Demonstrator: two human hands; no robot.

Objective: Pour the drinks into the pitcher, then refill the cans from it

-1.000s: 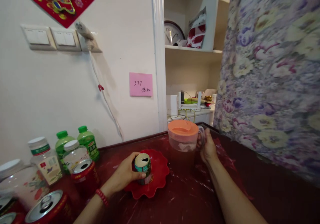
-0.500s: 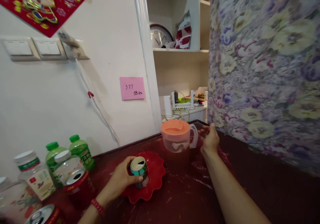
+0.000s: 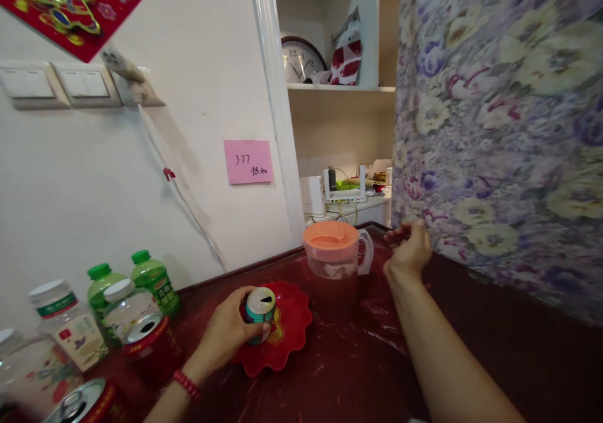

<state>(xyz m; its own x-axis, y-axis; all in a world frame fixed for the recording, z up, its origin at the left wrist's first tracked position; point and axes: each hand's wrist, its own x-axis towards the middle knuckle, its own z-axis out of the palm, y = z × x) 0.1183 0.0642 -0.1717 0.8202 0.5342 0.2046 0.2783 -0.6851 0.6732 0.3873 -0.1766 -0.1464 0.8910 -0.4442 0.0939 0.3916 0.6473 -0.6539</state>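
Note:
My left hand (image 3: pixel 228 329) is wrapped round a small green drink can (image 3: pixel 260 307) with an opened top. The can is held over the left part of a red scalloped plate (image 3: pixel 294 322); whether its base touches the plate cannot be made out. Right of the plate stands a clear plastic pitcher (image 3: pixel 332 285) with an orange lid and brownish liquid inside. My right hand (image 3: pixel 409 250) is just right of the pitcher's handle, apart from it. Its fingers are loosely bent and partly hidden, the thumb apart, with nothing visible in them.
Opened red cans (image 3: pixel 148 344) and several bottles, including a green-capped bottle (image 3: pixel 157 285), crowd the table's left side. A floral curtain (image 3: pixel 494 146) hangs at the right. Behind the pitcher, a white router (image 3: pixel 346 193) sits in a shelf unit. A cord (image 3: pixel 174 184) runs down the wall.
My right hand has moved right and slightly up, farther from the pitcher's handle. In my left hand the can has shifted slightly left over the plate. The view has tilted a little.

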